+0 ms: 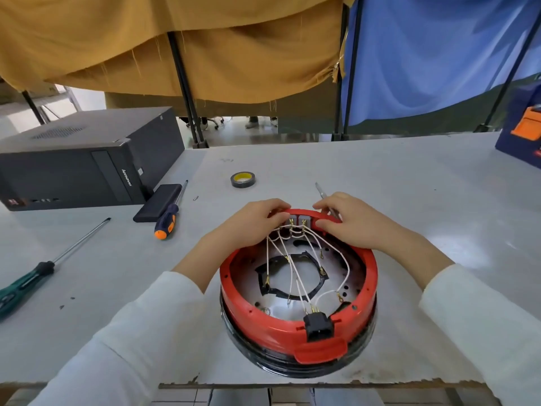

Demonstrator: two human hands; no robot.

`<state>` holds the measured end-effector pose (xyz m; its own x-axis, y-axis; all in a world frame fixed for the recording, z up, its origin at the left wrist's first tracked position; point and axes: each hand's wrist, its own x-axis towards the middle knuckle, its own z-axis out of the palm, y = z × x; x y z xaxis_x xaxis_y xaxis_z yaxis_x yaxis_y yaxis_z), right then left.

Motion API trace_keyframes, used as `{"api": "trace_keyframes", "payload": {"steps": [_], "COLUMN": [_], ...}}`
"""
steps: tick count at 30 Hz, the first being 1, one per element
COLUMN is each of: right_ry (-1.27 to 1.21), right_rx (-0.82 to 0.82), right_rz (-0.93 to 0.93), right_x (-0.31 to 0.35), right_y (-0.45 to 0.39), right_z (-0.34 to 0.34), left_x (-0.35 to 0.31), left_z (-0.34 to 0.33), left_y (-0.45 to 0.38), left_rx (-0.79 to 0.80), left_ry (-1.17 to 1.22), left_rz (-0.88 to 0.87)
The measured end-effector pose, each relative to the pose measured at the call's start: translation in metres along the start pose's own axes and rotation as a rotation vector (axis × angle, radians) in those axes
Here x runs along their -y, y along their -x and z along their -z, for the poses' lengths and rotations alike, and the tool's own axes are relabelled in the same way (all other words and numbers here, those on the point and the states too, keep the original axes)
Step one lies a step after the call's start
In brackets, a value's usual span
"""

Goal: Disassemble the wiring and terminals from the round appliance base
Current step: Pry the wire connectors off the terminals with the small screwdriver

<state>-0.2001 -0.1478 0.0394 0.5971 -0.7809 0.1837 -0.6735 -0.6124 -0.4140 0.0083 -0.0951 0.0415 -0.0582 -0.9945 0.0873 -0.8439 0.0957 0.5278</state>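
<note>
Head view: round red plastic appliance base (295,323) lies open side up on the grey table (409,200), black socket (318,326) nearest the viewer. White wires (295,268) run front to back toward grey terminal blocks (298,220) at the far rim. Left hand (254,222) and right hand (348,221) curl their fingers over that rim, gripping it either side of the blocks.

You are wearing a long-sleeved white top in a soft, plain fabric with no print or markings. Both sleeves are pushed partway up your forearms, ending in loose cuffs well short of the wrists. Your left hand (254,222) and right hand (348,220) are bare, with no gloves, rings or watch.
</note>
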Motion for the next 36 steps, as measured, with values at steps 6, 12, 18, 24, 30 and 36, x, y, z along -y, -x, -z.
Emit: {"api": "trace_keyframes", "payload": {"steps": [6,12,18,24,30,36], "right_ry": [-0.442,-0.395,-0.161,0.034,0.121,0.048], "right_rx": [-0.232,-0.095,-0.264,-0.238,-0.282,-0.270], "right_rz": [-0.015,-0.019,-0.088,-0.071,-0.087,-0.098], "right_x": [0.008,0.014,0.008,0.009,0.009,0.007], "right_y": [-0.002,-0.014,-0.020,-0.015,-0.012,-0.008], "right_z": [0.006,-0.008,-0.011,-0.013,-0.014,-0.015], "left_x": [0.009,0.013,0.010,0.017,0.016,0.016], "left_z": [-0.006,0.000,-0.002,-0.008,-0.007,-0.007], "left_y": [-0.008,-0.019,-0.030,-0.032,-0.031,-0.029], "left_rx": [-0.109,-0.035,0.042,0.014,0.003,0.015], "left_ry": [0.057,0.023,0.088,0.125,0.101,0.121], "left_rz": [0.047,0.068,-0.033,-0.081,-0.088,-0.056]}}
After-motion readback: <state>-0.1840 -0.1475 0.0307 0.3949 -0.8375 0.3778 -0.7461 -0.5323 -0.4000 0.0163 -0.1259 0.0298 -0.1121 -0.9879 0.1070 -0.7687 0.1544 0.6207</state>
